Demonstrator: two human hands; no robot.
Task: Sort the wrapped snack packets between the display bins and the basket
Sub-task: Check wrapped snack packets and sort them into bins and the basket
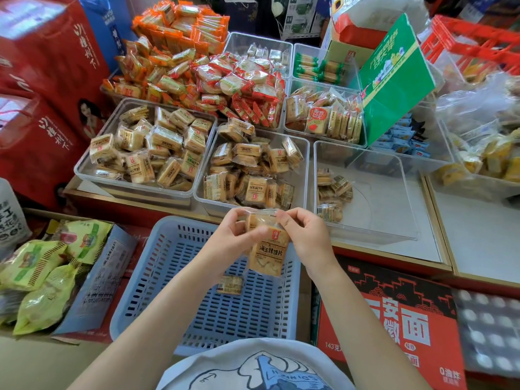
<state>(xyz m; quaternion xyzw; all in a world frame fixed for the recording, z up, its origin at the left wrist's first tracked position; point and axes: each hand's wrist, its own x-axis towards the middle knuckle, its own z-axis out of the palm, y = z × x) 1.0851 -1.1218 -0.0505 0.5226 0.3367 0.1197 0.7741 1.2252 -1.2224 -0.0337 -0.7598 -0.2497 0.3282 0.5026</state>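
Pinching a crinkly clear-wrapped packet (268, 250), both hands (233, 237) (305, 235) above slotted plastic basket (157, 266).

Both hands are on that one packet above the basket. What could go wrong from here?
The packet hangs from fingertip pinches of the left hand and right hand at its top edge; it might slip into the blue basket unplanned. The heaped middle bin could spill if more is added.
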